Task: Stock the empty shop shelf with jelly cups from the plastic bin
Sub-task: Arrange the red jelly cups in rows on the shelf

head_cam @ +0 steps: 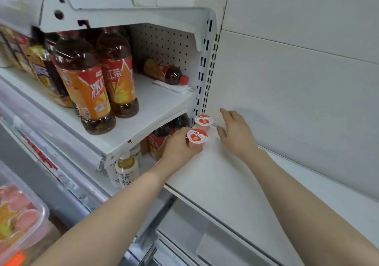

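Observation:
A white shop shelf (221, 183) runs across the right half of the view. In its far left corner stands one strawberry jelly cup (203, 122) with a red-and-white lid. In front of that cup, my left hand (180, 149) grips a second jelly cup (196, 137) at the shelf's left end, upright and close to the surface. My right hand (235, 132) rests on the shelf to the right of both cups, fingers spread, holding nothing. A clear plastic bin (22, 216) with several pink and yellow jelly cups sits at the lower left.
The neighbouring shelf unit on the left holds large iced-tea bottles (86, 85), one lying bottle (166, 72) at the back, and smaller bottles (127, 169) on the level below. A slotted white upright (205, 77) divides the two units. White back panels rise behind the shelf.

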